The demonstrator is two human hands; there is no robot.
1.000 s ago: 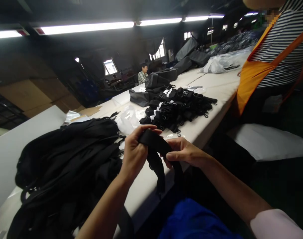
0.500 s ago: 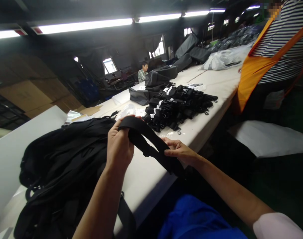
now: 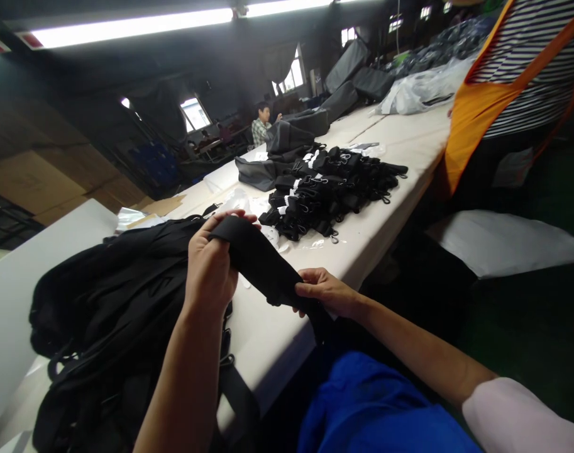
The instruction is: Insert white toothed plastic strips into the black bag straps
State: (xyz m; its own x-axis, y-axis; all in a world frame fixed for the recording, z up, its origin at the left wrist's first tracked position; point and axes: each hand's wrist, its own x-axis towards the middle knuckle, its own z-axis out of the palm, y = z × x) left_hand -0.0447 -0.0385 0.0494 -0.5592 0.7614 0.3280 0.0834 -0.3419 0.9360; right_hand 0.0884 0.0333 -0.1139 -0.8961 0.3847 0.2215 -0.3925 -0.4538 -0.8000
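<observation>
My left hand (image 3: 210, 267) is closed round the upper end of a wide black strap (image 3: 259, 263), folded over its fingers. My right hand (image 3: 325, 292) pinches the same strap lower down, near the table's edge, and the strap runs taut between them. The strap's far end drops below the table edge out of sight. A heap of black straps and bags (image 3: 112, 314) lies just left of my left hand.
A long white table (image 3: 400, 157) runs away from me. A pile of folded black straps with metal clips (image 3: 329, 189) lies mid-table, grey bags (image 3: 287, 141) behind it. A person in a striped top and orange apron (image 3: 517, 82) stands at right. Another person sits far back.
The strap was bunched between both hands; now my left hand has drawn it up and left, my right hand has slid down it, and it is stretched flat.
</observation>
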